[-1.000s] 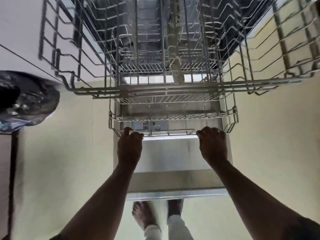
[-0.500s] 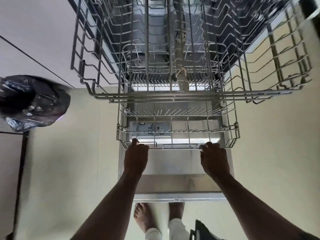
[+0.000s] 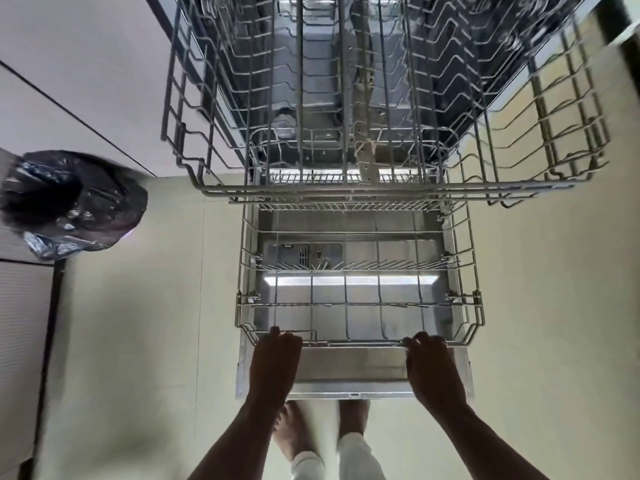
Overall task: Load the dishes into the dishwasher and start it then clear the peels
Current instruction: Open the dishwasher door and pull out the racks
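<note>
The upper rack [image 3: 381, 194] is cut off at the top edge, the black bag [image 3: 74, 202] at the left edge.

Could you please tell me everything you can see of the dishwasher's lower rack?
The lower rack is a pale grey wire basket, seemingly coated metal, with a grid floor, low sides and a row of slanted tines across its middle. It holds no dishes. It sits level, drawn out over the open door, below the upper rack. The left hand and right hand grip its front rim, one near each corner.
</note>
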The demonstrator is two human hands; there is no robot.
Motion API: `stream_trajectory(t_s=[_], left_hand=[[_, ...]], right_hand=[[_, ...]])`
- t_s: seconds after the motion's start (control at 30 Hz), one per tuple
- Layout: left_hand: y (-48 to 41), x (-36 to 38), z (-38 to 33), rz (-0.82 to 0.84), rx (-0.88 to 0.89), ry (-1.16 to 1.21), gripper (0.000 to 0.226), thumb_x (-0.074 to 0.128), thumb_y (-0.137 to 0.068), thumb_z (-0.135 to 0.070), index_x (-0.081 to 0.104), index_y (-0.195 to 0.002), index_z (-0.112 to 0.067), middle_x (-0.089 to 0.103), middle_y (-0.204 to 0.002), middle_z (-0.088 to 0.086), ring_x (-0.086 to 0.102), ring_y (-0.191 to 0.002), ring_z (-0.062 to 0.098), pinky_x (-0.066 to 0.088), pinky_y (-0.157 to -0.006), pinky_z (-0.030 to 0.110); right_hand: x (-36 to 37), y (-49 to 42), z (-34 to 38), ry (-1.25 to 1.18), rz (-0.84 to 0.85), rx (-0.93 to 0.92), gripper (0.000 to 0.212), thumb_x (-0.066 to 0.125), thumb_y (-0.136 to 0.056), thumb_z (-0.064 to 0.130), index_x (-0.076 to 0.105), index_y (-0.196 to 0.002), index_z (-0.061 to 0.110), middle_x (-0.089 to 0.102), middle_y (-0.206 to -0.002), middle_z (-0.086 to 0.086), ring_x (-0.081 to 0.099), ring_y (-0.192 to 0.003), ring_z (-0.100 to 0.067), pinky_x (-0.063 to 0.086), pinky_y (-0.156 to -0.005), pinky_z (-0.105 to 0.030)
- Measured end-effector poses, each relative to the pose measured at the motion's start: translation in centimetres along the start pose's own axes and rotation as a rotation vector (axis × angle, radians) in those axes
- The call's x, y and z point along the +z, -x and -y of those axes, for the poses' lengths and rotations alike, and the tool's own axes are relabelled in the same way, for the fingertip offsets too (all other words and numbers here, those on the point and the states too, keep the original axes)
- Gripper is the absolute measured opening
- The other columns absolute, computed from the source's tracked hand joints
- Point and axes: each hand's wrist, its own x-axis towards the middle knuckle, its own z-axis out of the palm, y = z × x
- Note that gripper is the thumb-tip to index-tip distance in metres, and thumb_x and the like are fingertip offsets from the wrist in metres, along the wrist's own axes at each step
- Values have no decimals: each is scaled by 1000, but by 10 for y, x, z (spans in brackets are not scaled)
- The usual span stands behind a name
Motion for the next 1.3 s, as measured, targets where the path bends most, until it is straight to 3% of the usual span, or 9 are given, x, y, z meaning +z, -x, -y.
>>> stream_trajectory(t_s=[0.17,0.5,0.67,0.77,0.87,0.97,1.03,1.17,1.3], left_hand=[[4,-24,-11,12,-4,-19,26,80,-50,1,66,-61,-18,58,-55,0,63,-58,24,48,-42,31],[-1,-38,-14,151,9,-44,16,61,-87,-12,71,-97,-17,72,-94,1,66,-100,23,59,-77,37],[-3,-103,-20,-221,76,131,6,71,-81,-14,66,-79,-17,63,-77,0,64,-77,22,56,-54,36],[-6,-180,-27,-629,120,265,4,66,-92,-16,68,-94,-14,63,-95,4,57,-92,25,52,-74,36],[-8,-250,-29,-798,118,251,24,67,-95,-27,65,-111,-10,60,-112,11,53,-107,31,45,-91,41],[-23,-289,-18,-805,51,156,45,66,-93,-36,59,-128,-9,54,-131,15,48,-126,33,36,-106,43],[-35,-300,-5,-723,60,78,47,68,-92,-36,59,-131,-12,58,-133,10,51,-128,30,33,-111,46],[-45,-303,8,-613,96,68,17,74,-88,-15,72,-104,-19,75,-91,3,71,-84,28,51,-87,40],[-36,-314,6,-509,-11,90,15,69,-88,-15,75,-99,-23,75,-79,2,71,-73,28,54,-64,33]], right_hand=[[-4,3,0,19,8,-22,28,77,-74,3,75,-101,13,65,-93,-5,62,-88,-29,58,-72,-38],[-20,7,6,34,71,-43,41,89,-59,17,75,-97,13,67,-89,-3,67,-81,-28,58,-62,-38],[-84,-12,28,-182,-106,-106,26,80,-75,11,72,-99,12,66,-103,-7,68,-88,-28,57,-75,-38],[-177,-30,55,-366,-443,-130,18,69,-86,8,65,-104,11,61,-109,-7,59,-102,-27,49,-87,-37],[-266,-42,63,-393,-642,-66,37,76,-82,16,59,-115,10,54,-123,-14,50,-115,-35,43,-93,-45],[-312,-69,46,-227,-592,12,60,74,-84,35,52,-136,14,43,-143,-13,39,-134,-34,27,-106,-44],[-322,-86,31,-94,-501,-37,50,67,-89,38,57,-135,19,48,-145,-8,42,-136,-30,24,-110,-44],[-320,-101,16,-70,-363,-199,20,57,-97,26,73,-108,19,76,-106,-4,71,-96,-28,50,-93,-43],[-319,-89,22,-96,-364,-145,12,64,-94,19,75,-98,22,76,-86,-2,70,-78,-30,52,-79,-39]])
